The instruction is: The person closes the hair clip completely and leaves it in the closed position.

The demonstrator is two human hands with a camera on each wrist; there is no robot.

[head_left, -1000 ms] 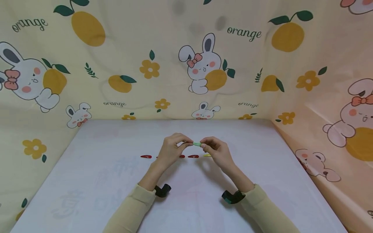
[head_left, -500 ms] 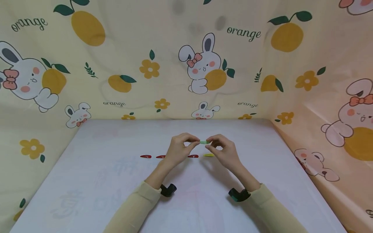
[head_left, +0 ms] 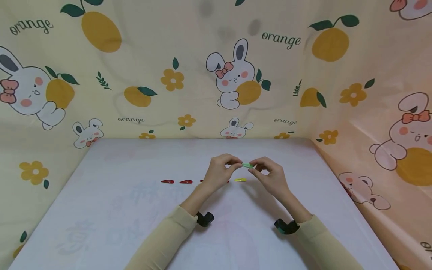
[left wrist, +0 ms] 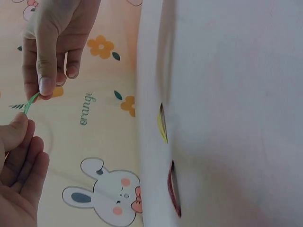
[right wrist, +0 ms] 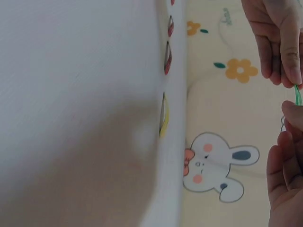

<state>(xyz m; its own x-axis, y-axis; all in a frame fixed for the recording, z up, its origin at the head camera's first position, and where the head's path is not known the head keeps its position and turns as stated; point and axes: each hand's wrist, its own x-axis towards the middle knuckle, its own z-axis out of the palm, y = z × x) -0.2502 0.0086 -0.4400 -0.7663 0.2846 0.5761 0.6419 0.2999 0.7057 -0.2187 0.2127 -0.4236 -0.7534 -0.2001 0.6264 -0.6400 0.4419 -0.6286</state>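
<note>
A small green snap hair clip (head_left: pixel 248 165) is held above the table between my two hands. My left hand (head_left: pixel 221 173) pinches its left end between thumb and fingers. My right hand (head_left: pixel 271 177) has thumb and fingertips at the other end, pinching it. In the left wrist view the green hair clip (left wrist: pixel 31 103) spans the short gap between the hands. A yellow hair clip (head_left: pixel 240 180) lies on the table below, at the right end of a row. Red hair clips (head_left: pixel 186 182) continue the row leftward, some partly hidden behind my left hand and wrist.
The white table (head_left: pixel 135 217) reaches back to a cream cloth (head_left: pixel 189 37) printed with rabbits and oranges, which also hangs at both sides. A black wrist camera (head_left: pixel 205 219) sits on the left wrist, another black camera (head_left: pixel 286 226) on the right.
Both hands have moved together to the right, carrying the green hair clip past the yellow one. More red clips at the left of the row are uncovered. The row stays put.
</note>
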